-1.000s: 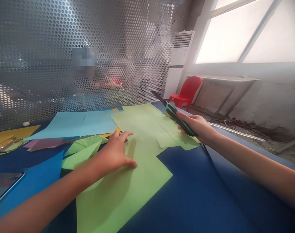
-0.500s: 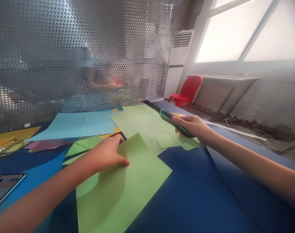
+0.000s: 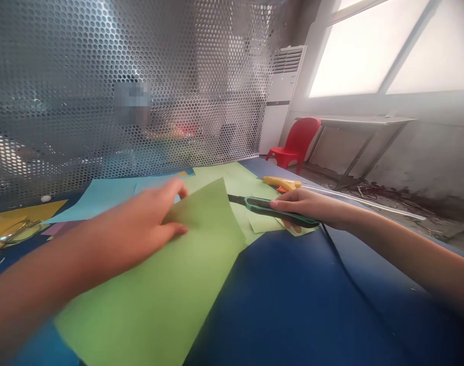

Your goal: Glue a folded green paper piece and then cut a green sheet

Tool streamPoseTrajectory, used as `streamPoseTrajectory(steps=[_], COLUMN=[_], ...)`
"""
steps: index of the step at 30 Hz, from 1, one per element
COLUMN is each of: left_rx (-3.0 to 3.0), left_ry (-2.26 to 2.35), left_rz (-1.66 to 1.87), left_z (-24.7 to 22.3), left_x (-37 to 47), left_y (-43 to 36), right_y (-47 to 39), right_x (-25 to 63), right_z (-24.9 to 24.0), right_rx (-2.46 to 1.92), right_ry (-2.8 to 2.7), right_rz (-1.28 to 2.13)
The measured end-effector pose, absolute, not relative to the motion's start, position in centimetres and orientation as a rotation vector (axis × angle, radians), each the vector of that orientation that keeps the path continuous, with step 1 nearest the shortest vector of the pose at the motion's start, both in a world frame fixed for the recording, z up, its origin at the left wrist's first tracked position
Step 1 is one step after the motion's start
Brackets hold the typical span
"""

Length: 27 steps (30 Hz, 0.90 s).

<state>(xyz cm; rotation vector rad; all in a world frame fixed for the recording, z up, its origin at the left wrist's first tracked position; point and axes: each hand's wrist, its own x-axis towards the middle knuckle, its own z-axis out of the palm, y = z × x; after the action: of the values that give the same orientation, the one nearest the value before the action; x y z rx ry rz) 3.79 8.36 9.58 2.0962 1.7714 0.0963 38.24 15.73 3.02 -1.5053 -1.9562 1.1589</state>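
Observation:
My left hand (image 3: 144, 218) pinches the far corner of a light green paper sheet (image 3: 167, 284) and holds it lifted and tilted over the dark blue table (image 3: 293, 300). My right hand (image 3: 312, 207) grips a green-handled cutter (image 3: 272, 208) lying almost flat, its dark blade pointing left toward the edge of the lifted sheet. More green sheets (image 3: 239, 185) lie flat under and behind the cutter.
A yellow tool (image 3: 281, 182) lies behind my right hand. Light blue paper (image 3: 113, 195), yellow paper (image 3: 22, 213) and glasses (image 3: 10, 235) sit at the left. A perforated metal screen (image 3: 121, 86) walls the back. A red chair (image 3: 296, 142) stands beyond the table.
My left hand has lifted the green sheet off the table and raised it toward me. My right hand has lowered the cutter from a raised angle to nearly flat, blade pointing at the sheet.

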Motion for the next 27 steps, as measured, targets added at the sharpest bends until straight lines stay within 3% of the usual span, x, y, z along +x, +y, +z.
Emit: streamPoseTrajectory(steps=[7, 27], left_rx=[2.244, 1.994], left_ry=[1.812, 1.513], left_rz=[0.165, 0.011], left_z=[11.8, 8.3], left_x=[3.0, -0.4], left_y=[7.6, 12.7], right_y=[15.4, 15.8], right_x=[38.2, 38.3], right_z=[3.4, 3.6], right_rx=[-1.504, -1.378], right_ry=[-1.94, -2.136], right_rz=[1.198, 1.024])
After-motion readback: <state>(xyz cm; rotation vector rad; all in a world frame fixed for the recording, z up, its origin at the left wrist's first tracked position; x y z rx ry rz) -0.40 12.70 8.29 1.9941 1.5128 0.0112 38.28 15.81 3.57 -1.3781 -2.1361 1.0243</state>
